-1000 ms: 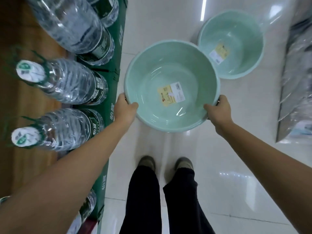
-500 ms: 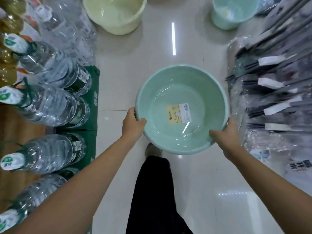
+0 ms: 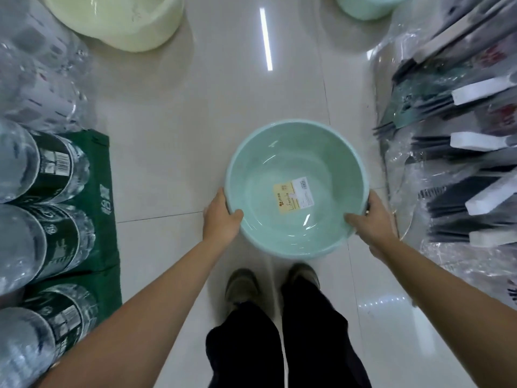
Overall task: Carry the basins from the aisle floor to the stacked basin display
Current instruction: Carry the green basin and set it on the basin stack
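A mint-green basin [image 3: 279, 163] with a yellow-and-white label inside is held level above the aisle floor, in front of my feet. My left hand [image 3: 221, 219] grips its left rim, thumb over the edge. My right hand [image 3: 370, 222] grips the right rim the same way. Ahead at the top left stands a pale yellow basin stack [image 3: 126, 21]. A mint-green basin stack [image 3: 366, 7] stands at the top right, cut off by the frame edge.
Large water bottles [image 3: 42, 175] on green cartons [image 3: 102, 197] line the left side. Plastic-wrapped grey brooms or mops [image 3: 461, 163] line the right. A glossy tiled floor [image 3: 195, 121] runs between them toward the stacks.
I have walked down the aisle with the basin in both hands. The second basin on the floor has left the view, and the yellow and green stacks have come closer.
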`<state>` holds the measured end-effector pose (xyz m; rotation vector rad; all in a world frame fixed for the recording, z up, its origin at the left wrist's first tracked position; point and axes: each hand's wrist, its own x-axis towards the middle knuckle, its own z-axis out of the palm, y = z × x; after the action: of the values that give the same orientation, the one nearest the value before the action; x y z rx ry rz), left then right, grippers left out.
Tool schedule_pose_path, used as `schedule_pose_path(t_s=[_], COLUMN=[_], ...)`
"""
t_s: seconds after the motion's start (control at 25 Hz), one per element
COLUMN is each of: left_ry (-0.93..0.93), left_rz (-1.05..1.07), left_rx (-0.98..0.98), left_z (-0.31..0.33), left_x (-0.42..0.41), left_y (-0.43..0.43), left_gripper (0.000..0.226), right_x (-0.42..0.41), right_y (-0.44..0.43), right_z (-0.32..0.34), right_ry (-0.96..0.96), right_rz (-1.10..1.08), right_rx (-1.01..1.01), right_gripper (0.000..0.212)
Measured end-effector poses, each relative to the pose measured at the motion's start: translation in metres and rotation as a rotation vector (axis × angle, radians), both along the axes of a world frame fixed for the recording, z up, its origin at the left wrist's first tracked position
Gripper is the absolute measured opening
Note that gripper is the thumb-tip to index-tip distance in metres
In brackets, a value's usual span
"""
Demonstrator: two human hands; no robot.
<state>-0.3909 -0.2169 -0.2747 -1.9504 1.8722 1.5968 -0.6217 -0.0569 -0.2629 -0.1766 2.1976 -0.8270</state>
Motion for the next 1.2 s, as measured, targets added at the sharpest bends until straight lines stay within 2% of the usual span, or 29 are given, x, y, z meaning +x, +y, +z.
schedule_pose_path(t_s=[0.16,0.36,0.52,0.68,0.84,1.04,1.2], left_ry=[-0.007,0.041,0.026,0.057,-0.002,-0.003,0.024], left_rz=[-0.004,0.119,0.192,0.289,0.240,0.227,0.218], left_rx=[-0.030,0.050,0.042,-0.022,-0.145,-0.204,-0.219], left_z=[-0.051,-0.084,-0.103,-0.118,-0.132,-0.107,-0.035], left_x=[-0.006,-0.018,-0.022,-0.029,-0.041,-0.045,-0.050], left_y=[-0.001,0.006,0.004,-0.016,-0.032,-0.029,-0.030], left_gripper=[0.044,0.057,0.056,0.048,0.037,0.031,0.029], right_x=[-0.016,-0.021,-0.027,-0.038,-0.046,-0.049,-0.056], right_y=[-0.010,-0.003,-0.010,-0.032,-0.038,-0.030,-0.031], right_z=[-0.052,-0.095,-0.117,-0.134,-0.149,-0.129,-0.058], right_ry=[0.088,0.033,0.001,0.029,0.120,0.213,0.214], right_rz=[0.117,0.141,0.118,-0.027,-0.035,-0.025,-0.051], right_rx=[-0.007,-0.033,-0.034,0.017,0.047,0.058,0.012], right_gripper=[0.051,0.057,0.067,0.050,0.034,0.023,0.023])
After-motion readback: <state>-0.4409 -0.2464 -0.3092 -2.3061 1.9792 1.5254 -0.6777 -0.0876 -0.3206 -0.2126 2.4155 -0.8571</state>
